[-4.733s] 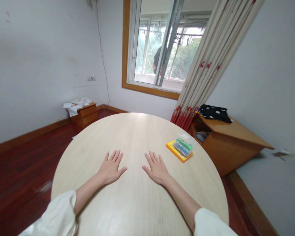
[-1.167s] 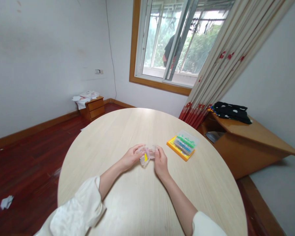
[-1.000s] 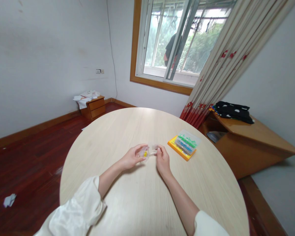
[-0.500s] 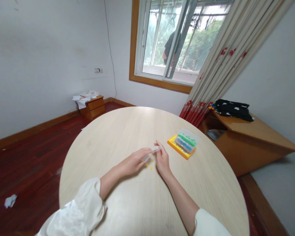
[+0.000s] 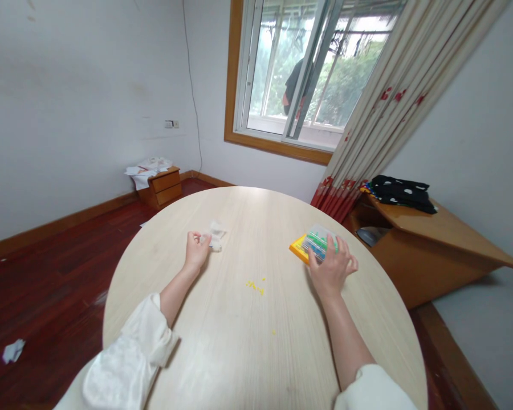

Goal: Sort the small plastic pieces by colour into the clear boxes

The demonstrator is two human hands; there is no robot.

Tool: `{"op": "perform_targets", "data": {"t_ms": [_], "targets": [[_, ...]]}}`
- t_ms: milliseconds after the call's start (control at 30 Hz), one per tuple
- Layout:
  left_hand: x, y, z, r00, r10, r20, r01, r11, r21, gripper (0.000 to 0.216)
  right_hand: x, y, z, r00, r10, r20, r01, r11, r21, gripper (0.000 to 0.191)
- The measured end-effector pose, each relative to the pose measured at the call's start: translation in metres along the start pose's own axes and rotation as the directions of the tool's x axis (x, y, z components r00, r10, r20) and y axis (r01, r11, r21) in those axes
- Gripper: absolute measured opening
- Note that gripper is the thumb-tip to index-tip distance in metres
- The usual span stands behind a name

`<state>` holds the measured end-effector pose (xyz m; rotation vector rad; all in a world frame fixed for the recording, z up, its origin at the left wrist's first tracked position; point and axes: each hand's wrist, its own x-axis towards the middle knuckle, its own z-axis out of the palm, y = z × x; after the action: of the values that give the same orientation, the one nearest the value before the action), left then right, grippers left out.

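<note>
On the left of the round table point(image 5: 235, 353), my left hand point(image 5: 195, 250) has its fingers closed on the near edge of a small clear plastic case point(image 5: 216, 230), which looks unfolded at its lid and carries nothing visible. My right hand point(image 5: 331, 270) reaches over a clear case with green and blue pieces point(image 5: 318, 240); thumb and fingers are spread across it, and whether they touch it firmly is hidden. Under that case lies a flat yellow box point(image 5: 298, 249). Between my hands, several tiny yellow pieces point(image 5: 256, 287) are scattered on the tabletop.
A single yellow piece point(image 5: 274, 332) lies nearer to me. Beyond the table are a small drawer cabinet point(image 5: 166, 188) with papers, a tilted wooden desk point(image 5: 444, 245) with dark folded cloth point(image 5: 402, 191), and a curtain point(image 5: 367, 131). A person point(image 5: 293, 85) stands outside the window.
My hands have moved apart from the middle. The left has carried the clear case to the far left; the right has moved over to the case on the yellow box. More yellow pieces show.
</note>
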<state>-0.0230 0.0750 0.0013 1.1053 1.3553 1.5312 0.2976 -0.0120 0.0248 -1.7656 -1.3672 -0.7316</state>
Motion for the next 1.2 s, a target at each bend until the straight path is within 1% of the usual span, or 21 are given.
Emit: {"op": "perform_targets", "data": {"t_ms": [67, 167, 233, 300, 400, 467, 533, 600, 667, 767, 900, 1033, 1100, 1133, 1200], "targets": [[0.002, -0.004, -0.003, 0.995, 0.098, 0.002, -0.096, 0.975, 0.203, 0.026, 0.000, 0.010, 0.001, 1.000, 0.014, 0.014, -0.014, 0.999, -0.036, 0.049], [0.004, -0.009, -0.008, 0.981, 0.184, 0.064, -0.192, 0.851, 0.489, 0.019, 0.000, 0.016, 0.002, 0.998, 0.047, 0.042, -0.046, 0.999, -0.027, 0.041], [0.004, -0.012, -0.010, 0.968, 0.224, 0.111, -0.245, 0.761, 0.601, 0.016, 0.001, 0.018, 0.003, 0.996, 0.081, 0.028, -0.080, 0.997, -0.002, 0.037], [0.003, -0.013, -0.012, 0.954, 0.272, 0.128, -0.287, 0.698, 0.656, 0.016, 0.003, 0.019, 0.004, 0.994, 0.110, -0.008, -0.110, 0.994, 0.027, 0.034], [0.000, -0.013, -0.011, 0.912, 0.368, 0.179, -0.390, 0.649, 0.654, 0.021, 0.005, 0.024, 0.005, 0.990, 0.135, -0.042, -0.131, 0.988, 0.081, 0.034], [-0.001, -0.014, -0.010, 0.870, 0.406, 0.280, -0.487, 0.617, 0.618, 0.020, 0.006, 0.028, 0.005, 0.990, 0.139, -0.011, -0.137, 0.982, 0.127, 0.035], [-0.002, -0.014, -0.009, 0.835, 0.382, 0.396, -0.550, 0.590, 0.591, 0.016, 0.006, 0.031, 0.006, 0.989, 0.147, 0.030, -0.150, 0.974, 0.169, 0.037], [-0.001, -0.014, -0.009, 0.827, 0.329, 0.456, -0.558, 0.573, 0.600, 0.012, 0.006, 0.033, 0.006, 0.986, 0.165, 0.040, -0.169, 0.966, 0.193, 0.038], [-0.001, -0.013, -0.009, 0.840, 0.299, 0.454, -0.540, 0.554, 0.634, 0.012, 0.006, 0.033, 0.006, 0.984, 0.177, 0.025, -0.178, 0.962, 0.207, 0.038], [-0.002, -0.010, -0.010, 0.856, 0.291, 0.426, -0.516, 0.519, 0.682, 0.014, 0.005, 0.030, 0.005, 0.985, 0.172, 0.000, -0.167, 0.958, 0.232, 0.040], [-0.006, -0.005, -0.009, 0.874, 0.273, 0.403, -0.486, 0.452, 0.748, 0.016, 0.006, 0.023, 0.001, 0.988, 0.137, -0.073, -0.113, 0.957, 0.267, 0.042], [-0.011, 0.002, -0.010, 0.898, 0.250, 0.363, -0.436, 0.380, 0.816, 0.017, 0.009, 0.010, -0.006, 0.984, 0.108, -0.139, -0.058, 0.945, 0.322, 0.040], [-0.012, 0.007, -0.011, 0.903, 0.264, 0.339, -0.421, 0.388, 0.820, 0.016, 0.009, 0.000, -0.009, 0.982, 0.098, -0.160, -0.032, 0.927, 0.374, 0.039], [-0.013, 0.009, -0.010, 0.899, 0.290, 0.329, -0.427, 0.414, 0.804, 0.016, 0.008, -0.007, -0.010, 0.981, 0.092, -0.171, -0.016, 0.915, 0.402, 0.038], [-0.017, 0.014, -0.007, 0.872, 0.361, 0.330, -0.483, 0.519, 0.706, 0.017, 0.003, -0.024, -0.009, 0.986, 0.079, -0.147, -0.001, 0.882, 0.471, 0.036]]}}
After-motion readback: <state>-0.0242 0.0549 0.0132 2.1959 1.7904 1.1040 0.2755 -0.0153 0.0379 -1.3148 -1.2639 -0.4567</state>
